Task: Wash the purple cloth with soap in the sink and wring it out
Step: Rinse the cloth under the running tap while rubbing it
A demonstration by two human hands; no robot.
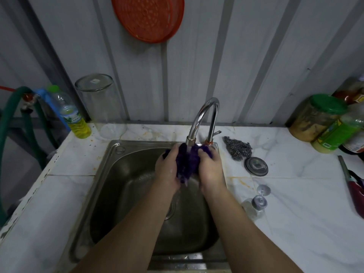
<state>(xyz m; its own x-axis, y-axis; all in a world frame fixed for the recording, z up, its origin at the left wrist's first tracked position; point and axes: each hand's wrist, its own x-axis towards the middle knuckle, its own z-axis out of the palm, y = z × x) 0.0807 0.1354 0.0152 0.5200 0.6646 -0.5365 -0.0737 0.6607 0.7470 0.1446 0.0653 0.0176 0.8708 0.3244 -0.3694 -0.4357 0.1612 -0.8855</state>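
The purple cloth [188, 161] is bunched up between both hands, directly under the spout of the chrome faucet [204, 119]. Water runs from the spout onto the cloth and drips off its lower end into the steel sink [118, 186]. My left hand [167, 166] grips the cloth's left side with curled fingers. My right hand [209, 167] grips its right side in the same way. A bottle of yellow liquid soap [73, 117] with a green cap stands on the counter at the back left of the sink.
An upturned glass jar [102, 103] stands behind the sink. Right of the sink lie a steel wool pad [238, 147], a round metal lid [256, 166], a tipped glass [256, 203], jars [317, 119] and a lighter [352, 186]. A green hose [11, 123] hangs at left.
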